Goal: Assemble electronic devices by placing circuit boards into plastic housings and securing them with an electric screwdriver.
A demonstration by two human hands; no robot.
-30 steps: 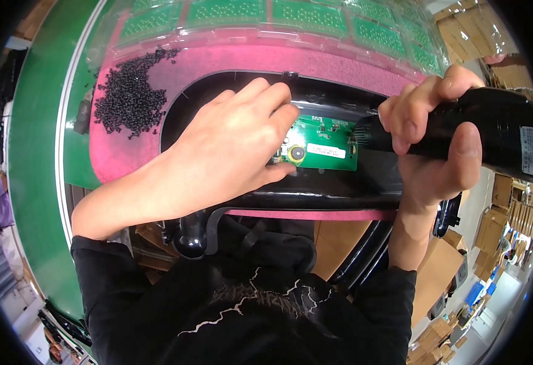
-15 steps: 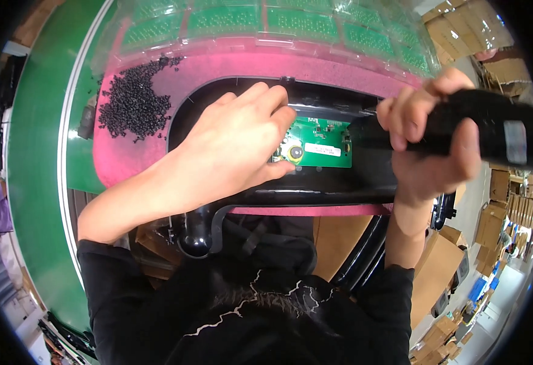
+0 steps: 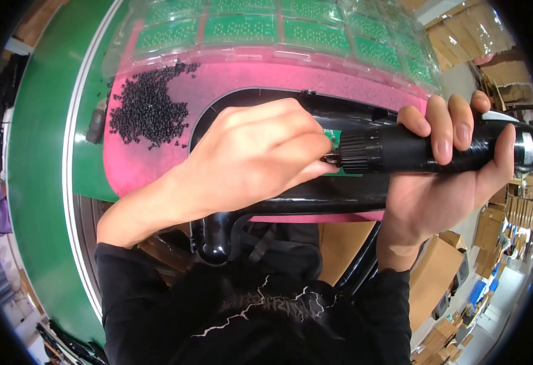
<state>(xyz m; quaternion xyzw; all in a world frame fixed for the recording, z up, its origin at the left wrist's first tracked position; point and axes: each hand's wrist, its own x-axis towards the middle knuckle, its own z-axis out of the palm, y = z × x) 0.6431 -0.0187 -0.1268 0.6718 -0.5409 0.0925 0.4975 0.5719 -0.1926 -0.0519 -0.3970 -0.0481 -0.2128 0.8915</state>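
Note:
My right hand (image 3: pixel 433 198) is wrapped round a black electric screwdriver (image 3: pixel 394 149), which lies nearly level with its tip pointing left. At that tip, the thumb and fingers of my left hand (image 3: pixel 257 158) are pinched together; whatever they grip is too small and hidden to name. Beneath both hands rests a curved black plastic housing (image 3: pixel 315 199), its hollow side up. Inside it a green circuit board (image 3: pixel 334 136) shows only in slivers behind my fingers and the screwdriver. A heap of small black screws (image 3: pixel 148 112) lies left of the housing.
A pink mat (image 3: pixel 236 74) lies under the housing, on a green table (image 3: pixel 44 140). Clear plastic trays with green boards (image 3: pixel 239 30) stand along the far side. A dark block (image 3: pixel 96 123) sits left of the screws. Cardboard boxes (image 3: pixel 439 274) are at the right.
The screwdriver has come down and levelled out, its tip now meeting my left fingers. My left hand has closed into a pinch and covers most of the circuit board. The view has shifted slightly.

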